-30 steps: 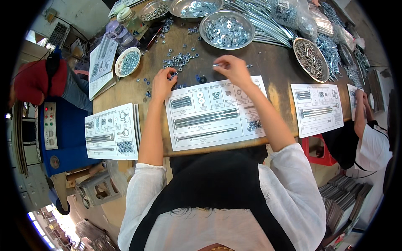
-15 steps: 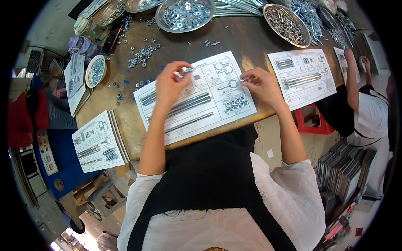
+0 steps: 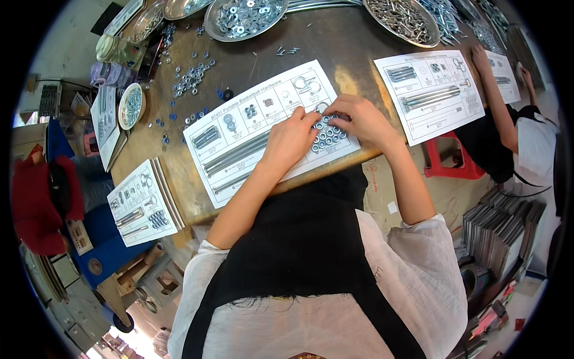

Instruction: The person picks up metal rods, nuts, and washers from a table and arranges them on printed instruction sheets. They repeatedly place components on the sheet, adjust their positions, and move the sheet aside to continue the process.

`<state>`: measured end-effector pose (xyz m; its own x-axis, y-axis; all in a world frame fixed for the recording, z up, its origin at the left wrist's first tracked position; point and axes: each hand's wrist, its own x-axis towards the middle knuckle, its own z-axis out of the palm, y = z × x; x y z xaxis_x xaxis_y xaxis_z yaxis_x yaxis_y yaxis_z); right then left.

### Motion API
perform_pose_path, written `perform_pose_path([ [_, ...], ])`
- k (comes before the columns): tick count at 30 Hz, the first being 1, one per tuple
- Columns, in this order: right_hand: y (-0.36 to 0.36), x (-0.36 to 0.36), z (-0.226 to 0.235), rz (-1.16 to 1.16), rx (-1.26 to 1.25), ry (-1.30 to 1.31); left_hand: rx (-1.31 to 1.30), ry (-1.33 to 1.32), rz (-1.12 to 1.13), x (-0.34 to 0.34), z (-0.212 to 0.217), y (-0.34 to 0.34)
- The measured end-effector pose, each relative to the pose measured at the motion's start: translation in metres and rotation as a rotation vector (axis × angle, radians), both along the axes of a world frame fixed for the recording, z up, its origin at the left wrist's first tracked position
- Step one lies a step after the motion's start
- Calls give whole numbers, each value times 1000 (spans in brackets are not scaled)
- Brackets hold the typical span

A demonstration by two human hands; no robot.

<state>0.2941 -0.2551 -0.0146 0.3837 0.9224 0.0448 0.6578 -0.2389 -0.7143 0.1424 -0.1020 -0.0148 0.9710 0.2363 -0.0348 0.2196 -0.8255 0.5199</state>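
Observation:
On a printed hardware sheet (image 3: 239,122) at the table's front edge, both of my hands meet over a cluster of ring-shaped nuts (image 3: 326,139). Some of these look like loose metal nuts; others may be the sheet's printed picture, and I cannot tell them all apart. My left hand (image 3: 291,140) rests on the sheet with its fingers curled, their tips beside the cluster; whatever they hold is hidden. From the right, my right hand (image 3: 363,121) reaches in, thumb and fingers pinched at a nut at the cluster's upper edge.
Loose nuts (image 3: 192,79) lie to the left. Bowls of washers (image 3: 245,18) and small bolts (image 3: 403,23) stand at the back, beside a small bowl (image 3: 131,106). Another sheet (image 3: 430,96) lies right, near a co-worker's arm (image 3: 499,102). A red stool (image 3: 454,158) stands below.
My left hand, raised with shiny pieces in it before, has come down and right onto the sheet. My right hand has moved in toward it, and more rings show between them.

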Motion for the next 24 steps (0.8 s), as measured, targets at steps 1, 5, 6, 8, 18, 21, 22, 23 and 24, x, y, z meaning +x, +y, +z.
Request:
perform_pose_path([
  [1, -1, 0, 2, -3, -9, 1, 11, -26, 7, -3, -2, 2],
  [5, -3, -1, -6, 0, 65, -9, 51, -97, -19, -7, -6, 1],
  [6, -4, -2, -7, -6, 62, -11, 40, -108, -36, -8, -7, -1],
  [8, -5, -2, -8, -7, 66, -4, 23, -131, -63, -10, -6, -5],
  [18, -12, -7, -10, -41, 73, 22, -94, -190, -25, -18, -3, -7],
  [21, -11, -8, -11, -42, 76, 16, -109, -180, -63, -20, -7, -11],
  [22, -11, -8, -10, -40, 77, 15, -115, -187, -58, -21, -7, -11],
  [23, -11, -8, -10, -45, 80, 19, -121, -193, -52, -21, -7, -11],
  [24, -12, -8, -9, -50, 82, 23, -127, -200, -46, -21, -7, -11],
])
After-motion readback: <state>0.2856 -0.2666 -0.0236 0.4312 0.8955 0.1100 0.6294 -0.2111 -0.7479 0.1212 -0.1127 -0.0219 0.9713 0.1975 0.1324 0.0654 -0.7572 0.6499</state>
